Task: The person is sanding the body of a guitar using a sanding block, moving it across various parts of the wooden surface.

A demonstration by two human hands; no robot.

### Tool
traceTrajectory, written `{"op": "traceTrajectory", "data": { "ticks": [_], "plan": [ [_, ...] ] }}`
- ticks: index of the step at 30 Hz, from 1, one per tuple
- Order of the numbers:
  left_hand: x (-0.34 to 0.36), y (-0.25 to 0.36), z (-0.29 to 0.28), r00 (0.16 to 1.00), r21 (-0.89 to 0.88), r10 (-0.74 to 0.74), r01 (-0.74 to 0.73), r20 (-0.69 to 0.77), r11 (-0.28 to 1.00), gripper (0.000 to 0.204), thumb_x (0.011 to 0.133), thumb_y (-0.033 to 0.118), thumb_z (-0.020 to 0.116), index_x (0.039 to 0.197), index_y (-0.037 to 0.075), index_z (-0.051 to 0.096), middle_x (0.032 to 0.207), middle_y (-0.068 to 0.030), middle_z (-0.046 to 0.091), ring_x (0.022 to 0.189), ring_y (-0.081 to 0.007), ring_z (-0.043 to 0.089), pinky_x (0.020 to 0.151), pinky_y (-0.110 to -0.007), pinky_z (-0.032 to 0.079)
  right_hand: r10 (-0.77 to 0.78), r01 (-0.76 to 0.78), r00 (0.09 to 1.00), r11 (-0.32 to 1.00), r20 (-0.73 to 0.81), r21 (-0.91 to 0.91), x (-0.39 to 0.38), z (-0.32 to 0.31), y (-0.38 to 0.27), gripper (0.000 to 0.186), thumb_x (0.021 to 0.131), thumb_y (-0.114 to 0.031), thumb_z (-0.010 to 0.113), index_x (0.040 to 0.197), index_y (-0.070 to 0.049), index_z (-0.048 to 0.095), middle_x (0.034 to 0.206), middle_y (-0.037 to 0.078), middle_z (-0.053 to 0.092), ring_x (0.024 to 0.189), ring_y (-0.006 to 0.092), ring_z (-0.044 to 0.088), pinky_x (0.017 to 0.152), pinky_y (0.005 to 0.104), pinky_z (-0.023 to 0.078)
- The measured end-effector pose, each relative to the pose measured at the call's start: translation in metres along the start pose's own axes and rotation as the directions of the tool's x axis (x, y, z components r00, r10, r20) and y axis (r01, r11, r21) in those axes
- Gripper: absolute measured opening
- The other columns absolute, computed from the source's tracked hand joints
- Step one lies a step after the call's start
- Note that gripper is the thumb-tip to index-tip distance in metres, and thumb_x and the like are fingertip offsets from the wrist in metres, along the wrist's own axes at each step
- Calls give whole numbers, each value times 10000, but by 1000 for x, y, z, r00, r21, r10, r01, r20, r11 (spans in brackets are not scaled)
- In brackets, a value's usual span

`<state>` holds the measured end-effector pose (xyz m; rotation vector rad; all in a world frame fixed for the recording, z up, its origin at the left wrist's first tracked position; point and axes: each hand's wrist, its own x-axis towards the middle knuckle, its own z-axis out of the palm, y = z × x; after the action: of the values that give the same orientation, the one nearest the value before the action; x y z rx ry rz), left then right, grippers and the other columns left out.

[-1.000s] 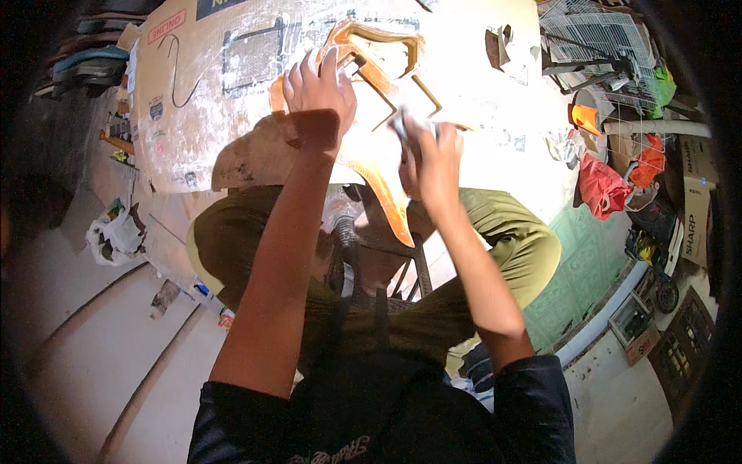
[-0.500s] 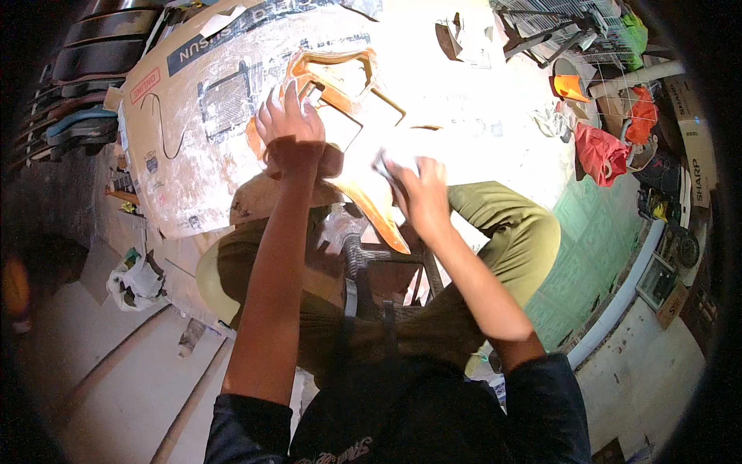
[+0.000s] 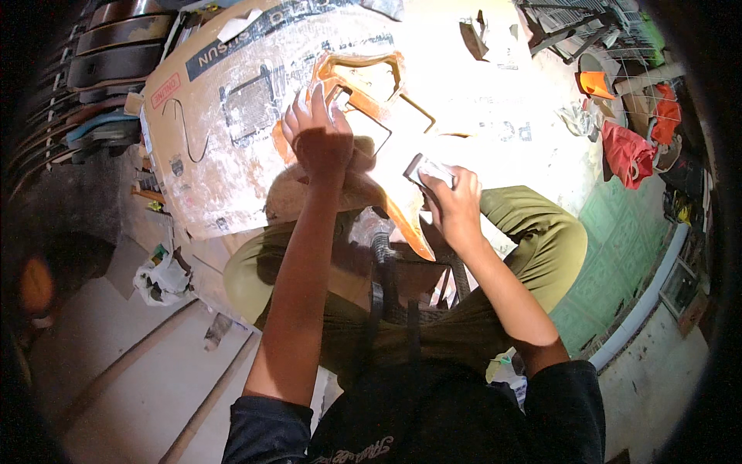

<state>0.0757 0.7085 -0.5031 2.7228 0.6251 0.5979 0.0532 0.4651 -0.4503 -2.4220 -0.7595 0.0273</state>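
Note:
An orange-stained wooden guitar body (image 3: pixel 413 232) with cut-out cavities lies on a white-smeared cardboard sheet (image 3: pixel 197 197), its long horn reaching toward my lap. My left hand (image 3: pixel 317 135) rests on the body's upper left part, fingers spread over it and partly in shadow. In my right hand (image 3: pixel 456 201) is a small grey block (image 3: pixel 421 166), gripped between thumb and fingers over the bright right side of the body. Glare washes out much of that area, so whether the block touches the wood is unclear.
Dark curved pieces (image 3: pixel 116 62) are stacked at far left, above a white plastic bag (image 3: pixel 158 278). A bent wire (image 3: pixel 197 151) lies on the cardboard. At right are a wire rack (image 3: pixel 587 31), an orange plastic piece (image 3: pixel 597 83), a red bag (image 3: pixel 626 155) and a long pipe (image 3: pixel 645 301).
My right hand, with the block, has moved down and rightward from near the middle cavities. My left hand stays on the same part of the body. The whole view has shifted.

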Motion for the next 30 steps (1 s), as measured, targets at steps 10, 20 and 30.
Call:
{"op": "traceTrajectory", "data": {
  "ticks": [10, 20, 30],
  "plan": [
    [2, 2, -8, 1000, -17, 11, -12, -29, 1000, 467, 887, 198, 614, 1332, 62, 573, 1267, -255, 551, 1212, -400, 504, 1100, -561, 322, -11, 10, 1000, 1000, -20, -24, 33, 24, 2, 371, 866, -125, 677, 1220, -233, 666, 1017, 178, 545, 965, 385, 521, 821, 468, 438],
    [1, 1, -5, 1000, 54, 4, -3, -11, 999, 454, 893, 197, 615, 1330, 77, 574, 1231, -241, 578, 1191, -405, 521, 1052, -532, 365, -23, 19, 997, 999, -77, -48, 53, 27, -4, 346, 872, -96, 654, 1198, -211, 653, 1037, 190, 537, 935, 381, 513, 779, 487, 410],
    [-1, -4, 3, 1000, -28, -14, 14, -4, 1000, 454, 877, 213, 621, 1313, 90, 589, 1302, -245, 551, 1240, -401, 488, 1099, -532, 329, -55, 53, 997, 998, -52, -41, 5, 16, 6, 442, 838, -85, 695, 1256, -219, 640, 1061, 187, 545, 962, 382, 511, 838, 489, 412]
  ]
}}
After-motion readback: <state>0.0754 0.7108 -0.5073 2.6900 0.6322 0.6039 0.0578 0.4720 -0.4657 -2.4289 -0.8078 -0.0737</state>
